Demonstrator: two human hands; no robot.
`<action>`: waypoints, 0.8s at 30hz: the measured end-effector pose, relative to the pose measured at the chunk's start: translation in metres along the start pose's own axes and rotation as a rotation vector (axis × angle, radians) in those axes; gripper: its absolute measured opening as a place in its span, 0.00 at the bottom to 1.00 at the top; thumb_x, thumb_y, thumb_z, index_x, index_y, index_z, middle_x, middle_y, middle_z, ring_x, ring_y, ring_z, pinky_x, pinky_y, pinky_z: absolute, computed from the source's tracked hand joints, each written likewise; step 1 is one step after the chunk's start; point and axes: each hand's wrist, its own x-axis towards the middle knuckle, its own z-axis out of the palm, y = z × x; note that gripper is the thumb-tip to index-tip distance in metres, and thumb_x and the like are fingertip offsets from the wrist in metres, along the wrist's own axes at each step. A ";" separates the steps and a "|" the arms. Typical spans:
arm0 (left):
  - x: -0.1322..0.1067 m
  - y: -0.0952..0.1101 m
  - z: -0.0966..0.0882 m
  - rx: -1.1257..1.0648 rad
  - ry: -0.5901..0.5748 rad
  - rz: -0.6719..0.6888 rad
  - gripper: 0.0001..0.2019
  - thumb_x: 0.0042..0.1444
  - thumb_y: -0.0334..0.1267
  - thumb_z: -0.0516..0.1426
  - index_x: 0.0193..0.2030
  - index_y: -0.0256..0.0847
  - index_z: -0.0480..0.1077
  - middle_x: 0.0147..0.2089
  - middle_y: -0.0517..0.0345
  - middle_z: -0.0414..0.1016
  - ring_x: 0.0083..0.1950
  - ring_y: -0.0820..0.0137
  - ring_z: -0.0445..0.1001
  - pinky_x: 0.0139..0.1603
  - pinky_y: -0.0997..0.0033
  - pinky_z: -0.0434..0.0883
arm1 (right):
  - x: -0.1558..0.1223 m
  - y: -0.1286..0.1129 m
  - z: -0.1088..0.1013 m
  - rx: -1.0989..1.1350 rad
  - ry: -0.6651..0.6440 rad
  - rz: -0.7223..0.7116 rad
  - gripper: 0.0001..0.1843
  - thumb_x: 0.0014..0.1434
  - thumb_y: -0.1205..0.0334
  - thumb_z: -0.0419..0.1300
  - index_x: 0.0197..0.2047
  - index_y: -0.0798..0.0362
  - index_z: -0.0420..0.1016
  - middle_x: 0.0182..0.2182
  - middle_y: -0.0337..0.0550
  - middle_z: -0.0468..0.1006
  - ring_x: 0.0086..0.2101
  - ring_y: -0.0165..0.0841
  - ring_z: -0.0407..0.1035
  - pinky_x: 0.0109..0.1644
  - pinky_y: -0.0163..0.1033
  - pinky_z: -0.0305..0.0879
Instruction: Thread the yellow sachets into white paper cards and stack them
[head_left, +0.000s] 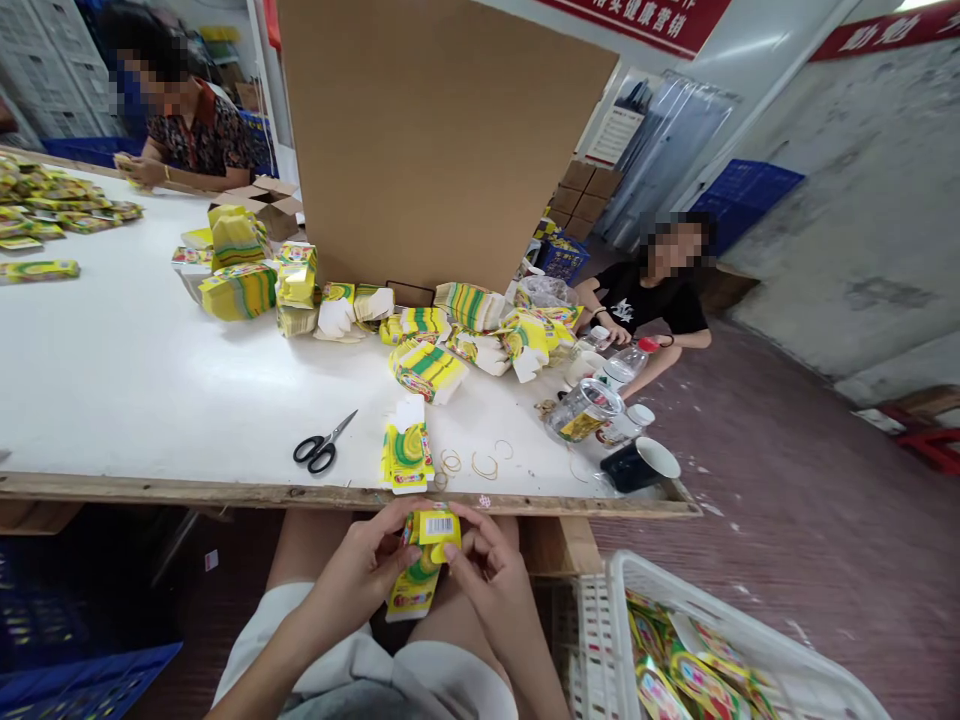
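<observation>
Over my lap, below the table edge, both hands hold one small yellow-and-green printed carton. My left hand grips its left side with curled fingers. My right hand pinches the top flap with the barcode. On the white table just above them lies a small stack of the same flat cartons, with black scissors to its left and several rubber bands to its right.
Piles of folded cartons line the table in front of a tall brown cardboard sheet. Plastic jars and a cup stand at the table's right corner. A white basket of cartons sits lower right. Two other people sit nearby.
</observation>
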 end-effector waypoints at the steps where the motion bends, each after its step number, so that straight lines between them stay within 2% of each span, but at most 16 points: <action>1: -0.001 0.001 0.000 0.011 -0.017 0.009 0.21 0.62 0.38 0.57 0.62 0.44 0.67 0.62 0.46 0.71 0.54 0.60 0.75 0.52 0.67 0.73 | 0.000 0.000 0.002 -0.029 0.001 0.001 0.23 0.57 0.55 0.64 0.55 0.52 0.73 0.21 0.30 0.64 0.22 0.27 0.59 0.28 0.32 0.57; 3: -0.002 0.004 0.000 0.019 -0.038 0.017 0.21 0.62 0.36 0.56 0.62 0.44 0.67 0.63 0.47 0.70 0.59 0.60 0.72 0.58 0.65 0.70 | -0.001 0.002 0.005 -0.065 0.032 -0.006 0.22 0.58 0.57 0.63 0.54 0.53 0.72 0.21 0.28 0.60 0.22 0.27 0.54 0.27 0.32 0.54; 5: -0.002 0.008 0.001 -0.015 -0.048 0.001 0.22 0.62 0.34 0.56 0.64 0.44 0.65 0.62 0.47 0.71 0.60 0.60 0.70 0.60 0.65 0.68 | -0.001 0.006 0.008 -0.075 0.027 -0.003 0.21 0.58 0.57 0.62 0.54 0.53 0.70 0.21 0.28 0.61 0.22 0.27 0.54 0.27 0.32 0.53; 9: 0.000 0.013 0.005 -0.117 -0.072 -0.027 0.25 0.61 0.33 0.56 0.65 0.44 0.62 0.60 0.46 0.73 0.58 0.59 0.73 0.57 0.63 0.70 | -0.001 0.013 0.015 -0.076 0.040 -0.013 0.22 0.56 0.57 0.62 0.54 0.51 0.66 0.23 0.30 0.67 0.22 0.28 0.57 0.27 0.32 0.54; 12: 0.002 0.014 0.006 -0.108 -0.037 -0.007 0.22 0.60 0.33 0.58 0.62 0.43 0.66 0.59 0.47 0.73 0.57 0.60 0.73 0.57 0.64 0.69 | -0.002 0.016 0.017 -0.121 0.103 -0.036 0.21 0.57 0.58 0.62 0.53 0.51 0.66 0.19 0.27 0.62 0.20 0.27 0.54 0.25 0.31 0.51; 14: 0.003 0.013 0.006 -0.125 -0.008 -0.009 0.22 0.59 0.33 0.59 0.60 0.41 0.67 0.55 0.47 0.76 0.53 0.61 0.75 0.53 0.66 0.71 | -0.002 0.014 0.016 -0.152 0.108 -0.062 0.20 0.58 0.58 0.62 0.53 0.51 0.68 0.18 0.25 0.59 0.19 0.27 0.53 0.24 0.31 0.52; 16: 0.002 0.011 0.007 -0.172 0.004 -0.046 0.23 0.58 0.35 0.60 0.60 0.40 0.66 0.50 0.47 0.79 0.48 0.62 0.78 0.47 0.68 0.73 | -0.003 0.012 0.015 -0.169 0.108 -0.105 0.18 0.59 0.57 0.62 0.52 0.51 0.72 0.21 0.30 0.65 0.21 0.28 0.59 0.26 0.32 0.58; 18: 0.001 0.010 0.011 -0.209 0.009 -0.075 0.25 0.56 0.36 0.62 0.61 0.39 0.65 0.47 0.48 0.81 0.44 0.62 0.79 0.43 0.68 0.73 | -0.003 0.009 0.015 -0.142 0.107 -0.136 0.17 0.59 0.56 0.61 0.51 0.50 0.75 0.32 0.41 0.76 0.29 0.32 0.69 0.33 0.35 0.66; 19: 0.001 0.010 0.014 -0.214 0.004 -0.077 0.25 0.56 0.37 0.62 0.61 0.39 0.65 0.47 0.48 0.81 0.44 0.62 0.79 0.43 0.68 0.74 | -0.003 0.008 0.014 -0.110 0.119 -0.140 0.16 0.59 0.55 0.62 0.49 0.51 0.76 0.38 0.45 0.78 0.35 0.35 0.72 0.37 0.37 0.69; 20: 0.002 0.009 0.017 -0.207 -0.009 -0.074 0.26 0.56 0.37 0.62 0.61 0.40 0.65 0.48 0.47 0.81 0.46 0.61 0.79 0.44 0.67 0.74 | -0.004 0.007 0.011 -0.077 0.139 -0.138 0.16 0.59 0.53 0.62 0.47 0.51 0.77 0.41 0.47 0.79 0.39 0.38 0.73 0.41 0.39 0.70; 22: 0.007 0.006 0.021 -0.120 -0.019 -0.045 0.25 0.57 0.35 0.60 0.62 0.42 0.65 0.53 0.46 0.79 0.52 0.59 0.78 0.50 0.62 0.74 | -0.009 0.004 -0.005 -0.094 0.237 -0.112 0.16 0.58 0.51 0.61 0.44 0.51 0.77 0.40 0.48 0.80 0.40 0.40 0.74 0.42 0.42 0.71; 24: 0.017 0.000 0.018 0.100 0.037 0.017 0.26 0.58 0.33 0.59 0.64 0.45 0.63 0.62 0.46 0.73 0.62 0.57 0.71 0.61 0.56 0.69 | -0.020 -0.002 -0.037 -0.308 0.449 -0.120 0.17 0.58 0.48 0.61 0.42 0.51 0.77 0.37 0.48 0.80 0.38 0.42 0.74 0.43 0.45 0.70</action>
